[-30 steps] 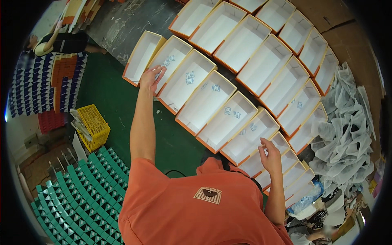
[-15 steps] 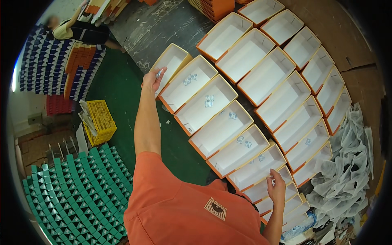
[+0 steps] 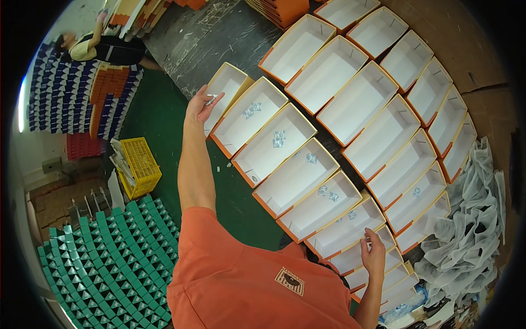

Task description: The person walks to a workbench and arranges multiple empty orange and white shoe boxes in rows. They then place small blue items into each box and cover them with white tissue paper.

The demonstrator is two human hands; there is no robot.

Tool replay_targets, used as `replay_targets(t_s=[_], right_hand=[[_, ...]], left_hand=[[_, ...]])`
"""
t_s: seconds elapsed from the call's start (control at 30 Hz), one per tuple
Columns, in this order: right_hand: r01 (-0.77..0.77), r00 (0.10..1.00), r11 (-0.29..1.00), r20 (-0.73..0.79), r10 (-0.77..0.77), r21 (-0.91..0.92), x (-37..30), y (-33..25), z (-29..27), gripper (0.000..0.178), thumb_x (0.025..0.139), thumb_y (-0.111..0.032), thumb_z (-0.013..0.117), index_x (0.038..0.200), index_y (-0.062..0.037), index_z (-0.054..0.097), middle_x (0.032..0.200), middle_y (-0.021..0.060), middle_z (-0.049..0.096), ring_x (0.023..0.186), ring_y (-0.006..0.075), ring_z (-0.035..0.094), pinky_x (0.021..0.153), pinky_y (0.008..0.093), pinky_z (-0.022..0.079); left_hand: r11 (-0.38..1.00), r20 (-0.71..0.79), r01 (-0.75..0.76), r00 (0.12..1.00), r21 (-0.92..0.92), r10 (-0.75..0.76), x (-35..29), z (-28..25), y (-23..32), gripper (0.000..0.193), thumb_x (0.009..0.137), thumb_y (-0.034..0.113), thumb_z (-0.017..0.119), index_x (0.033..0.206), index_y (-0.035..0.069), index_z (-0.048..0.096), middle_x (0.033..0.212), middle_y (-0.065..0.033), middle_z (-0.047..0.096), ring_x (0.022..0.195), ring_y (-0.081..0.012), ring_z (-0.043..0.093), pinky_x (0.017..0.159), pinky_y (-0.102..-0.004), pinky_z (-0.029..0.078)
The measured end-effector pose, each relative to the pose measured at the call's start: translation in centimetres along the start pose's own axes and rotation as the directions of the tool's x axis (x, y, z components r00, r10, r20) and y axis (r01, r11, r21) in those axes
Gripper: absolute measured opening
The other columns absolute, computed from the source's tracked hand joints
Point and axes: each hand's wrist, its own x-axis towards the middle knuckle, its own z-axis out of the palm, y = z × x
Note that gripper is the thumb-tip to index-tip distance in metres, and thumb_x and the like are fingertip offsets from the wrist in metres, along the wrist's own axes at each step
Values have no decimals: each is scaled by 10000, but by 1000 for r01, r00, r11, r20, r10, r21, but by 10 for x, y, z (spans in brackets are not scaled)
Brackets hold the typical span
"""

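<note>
Rows of open white-lined boxes with orange and yellow edges stand on a dark table. My left hand (image 3: 203, 105) is over the farthest-left box (image 3: 227, 85), with a small white-and-blue sachet (image 3: 210, 99) between thumb and fingers. Similar printed sachets (image 3: 252, 110) lie on the floor of the neighbouring box (image 3: 236, 131), and more sachets (image 3: 279, 139) lie in the box after it. Several nearer boxes in that row hold sachets as well. My right hand (image 3: 373, 253) hovers over the near boxes at the lower right, fingers loosely bent and apart, holding nothing.
Crumpled white sheeting (image 3: 463, 230) is heaped at the right beside brown cardboard (image 3: 455, 49). On the green floor stand a yellow crate (image 3: 141, 164) and stacked green boxes (image 3: 109, 263). A person (image 3: 104, 46) works at the far left, near stacked blue boxes (image 3: 60, 98).
My left hand has shifted slightly up and left, its fingers a little straighter around the sachet. My right hand stays over the near boxes. The person at the far left has raised an arm.
</note>
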Motion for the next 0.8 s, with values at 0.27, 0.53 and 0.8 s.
replay_targets(t_s=[0.27,0.53,0.8], right_hand=[[3,1000,1000,-15,-2,28,-4,4,-6,364,895,-68,641,1254,-20,608,1102,158,687,914,267,675,801,378,527],[-6,1000,999,-16,7,51,-8,5,-11,354,899,-71,635,1247,-19,609,1111,158,684,921,268,675,811,378,528],[88,994,995,-67,-85,37,-24,6,-8,364,890,-46,644,1251,-23,605,1099,158,683,897,262,679,800,375,538]], left_hand=[[986,-246,4,969,168,38,24,-6,3,284,976,-65,483,1217,-212,457,1264,-334,501,1090,-382,634,903,-319,629],[992,-37,39,998,-123,-44,24,-1,6,376,953,-115,452,1317,-195,405,1371,-339,446,1264,-371,534,994,-380,559],[926,298,-180,951,332,78,-8,166,-12,651,970,77,571,1515,-62,243,1556,-236,300,1437,-372,326,1009,-568,497]])
